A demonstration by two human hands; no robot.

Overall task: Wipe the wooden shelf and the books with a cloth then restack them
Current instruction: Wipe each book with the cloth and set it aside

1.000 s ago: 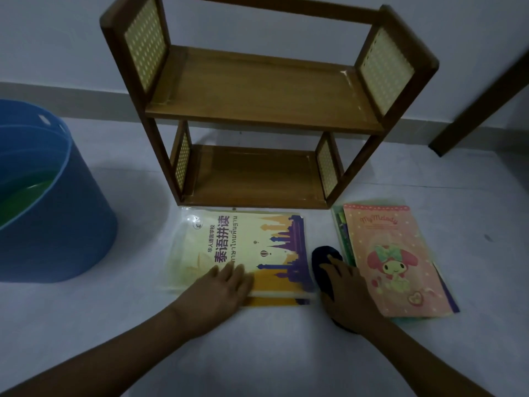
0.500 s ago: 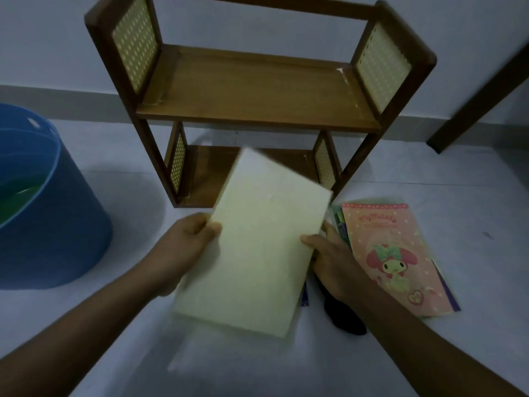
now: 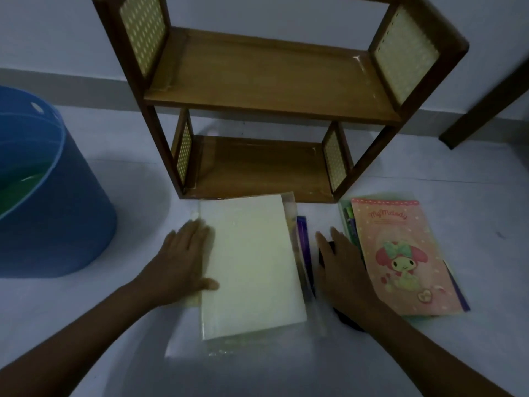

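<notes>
The left hand (image 3: 183, 263) lies flat, fingers spread, on the left edge of a pale book (image 3: 249, 265) lying face down on the floor (image 3: 114, 325). The right hand (image 3: 340, 267) rests open on a dark cloth (image 3: 347, 320) beside it. A pink book (image 3: 406, 253) lies right; the wooden shelf (image 3: 266, 90) stands behind.

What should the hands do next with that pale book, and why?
Probably the right hand should close on the dark cloth beneath it and wipe the pale book. That book lies plain side up, the left hand steadies its edge, and the wooden shelf holds nothing.
</notes>
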